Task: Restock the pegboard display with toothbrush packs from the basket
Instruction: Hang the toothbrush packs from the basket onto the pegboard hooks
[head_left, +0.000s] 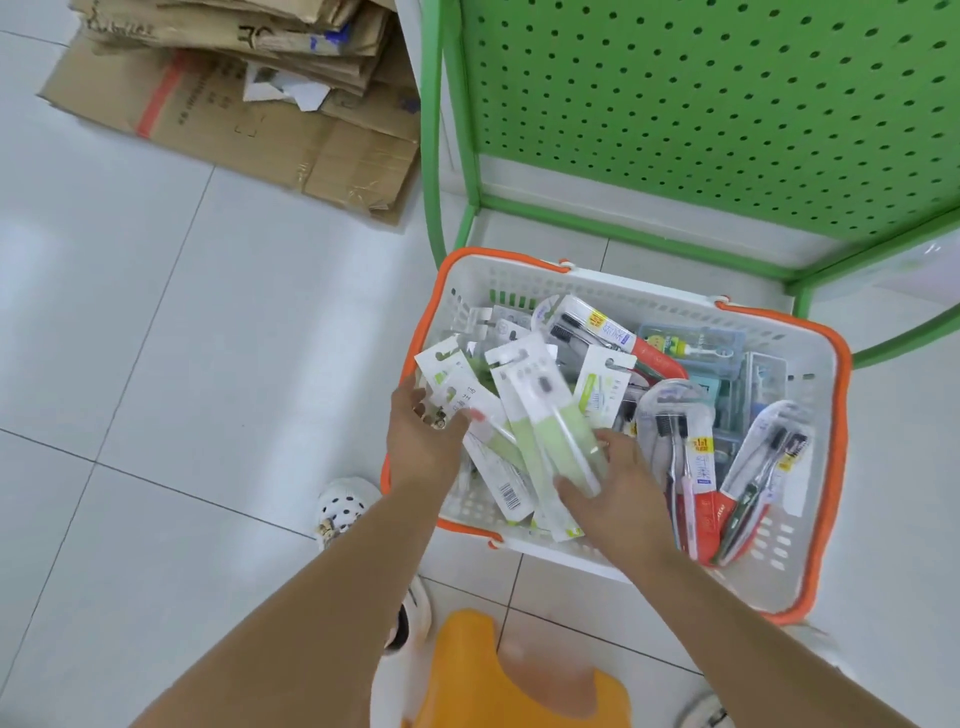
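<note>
- Head view, surroundings: pale glossy floor tiles (156, 322) run under everything, with a stack of flattened brown cardboard boxes (244, 98) at top left and the green perforated metal pegboard display (701, 104) standing at top right — no hooks or hung packs show in the part in view.
- Head view, the goods: a white slatted plastic basket with orange rim and handles (826, 441) sits on the floor just before the display's foot, heaped with carded toothbrush packs lying crosswise over one another.
- Left hand (423, 441): fingers curled round the lower end of a white-and-green carded pack (449, 384) at the basket's left side.
- Right hand (618, 499): thumb and fingers pinching a long pale-green toothbrush pack (550, 431) near its bottom.
- Risk: the held packs overlap others — lifting could drag neighbours over the rim.
- Risk: gripped by their bottoms, the cards may bend or slip out.
- Risk: a red-handled brush pack (696, 467) leaning at the right could topple if jostled.
</note>
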